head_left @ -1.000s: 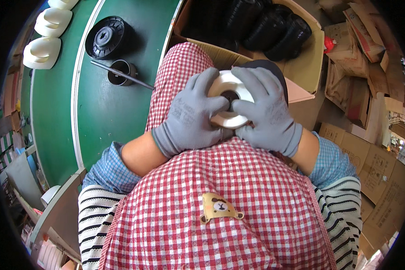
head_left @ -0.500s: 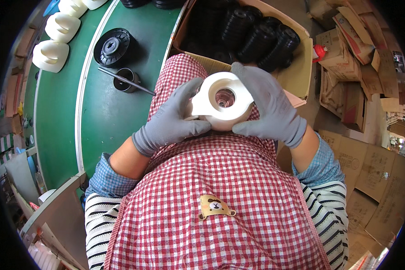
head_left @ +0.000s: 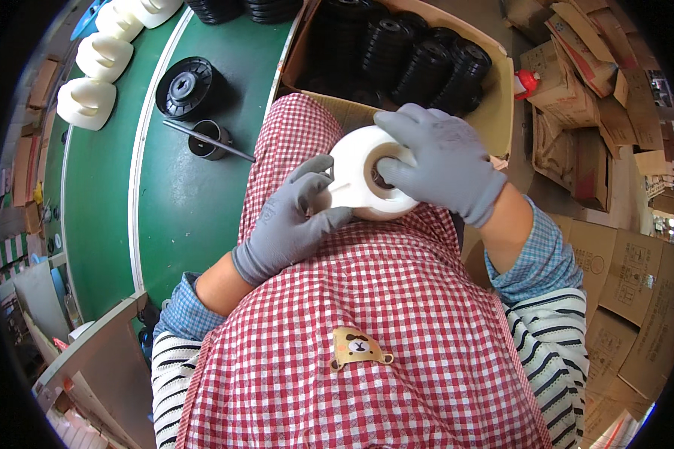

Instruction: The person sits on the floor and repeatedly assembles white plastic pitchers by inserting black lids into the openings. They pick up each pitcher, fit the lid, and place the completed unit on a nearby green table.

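Observation:
Over my lap I hold a white round plastic part (head_left: 354, 168) with a wide hole in its middle and a tab sticking out to the left. My left hand (head_left: 286, 224), in a grey glove, has its fingers and thumb closed on the tab side. From the right, my gloved right hand (head_left: 448, 161) grips the rim, with its thumb reaching into the hole and the fingers over the far edge. That hand covers the part's right side, and the inside of the hole is mostly hidden.
On the green table (head_left: 183, 202) at left are a black ribbed disc part (head_left: 189, 86), a black cup (head_left: 207, 144) with a grey rod (head_left: 208, 139) across it, and several white covers (head_left: 87, 103). A carton (head_left: 502, 123) of stacked black parts (head_left: 427, 67) stands beyond my hands. Cardboard boxes (head_left: 562, 93) lie at right.
The white part has turned and tilted in my hands. My right thumb has moved from the near side into the hole, and my left hand has shifted lower onto the tab.

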Demonstrator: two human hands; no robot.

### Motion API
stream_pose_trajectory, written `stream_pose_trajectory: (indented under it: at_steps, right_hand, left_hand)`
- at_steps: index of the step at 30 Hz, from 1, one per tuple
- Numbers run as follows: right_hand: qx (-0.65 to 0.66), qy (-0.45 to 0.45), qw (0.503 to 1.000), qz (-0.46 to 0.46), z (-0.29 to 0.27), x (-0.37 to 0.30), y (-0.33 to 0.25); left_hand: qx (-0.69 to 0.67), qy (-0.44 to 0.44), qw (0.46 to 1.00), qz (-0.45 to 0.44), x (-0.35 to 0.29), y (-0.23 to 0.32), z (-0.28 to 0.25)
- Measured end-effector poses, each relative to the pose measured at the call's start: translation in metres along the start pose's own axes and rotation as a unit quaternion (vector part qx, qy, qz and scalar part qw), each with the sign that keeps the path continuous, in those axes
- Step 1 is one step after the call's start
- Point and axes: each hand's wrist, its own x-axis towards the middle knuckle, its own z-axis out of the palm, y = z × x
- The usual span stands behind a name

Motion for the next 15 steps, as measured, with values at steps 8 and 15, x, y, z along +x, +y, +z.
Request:
stream_pose_trajectory:
  at_steps: [8,15]
  right_hand:
    - [-0.05,-0.02,0.998,0.009,0.022,0.003,0.007]
    - [-0.032,-0.009,0.999,-0.005,0.029,0.005,0.011]
  left_hand:
    - [0.126,-0.004,0.992,0.027,0.001,0.001,0.005]
    - [0.112,-0.012,0.993,0.024,0.003,-0.001,0.004]
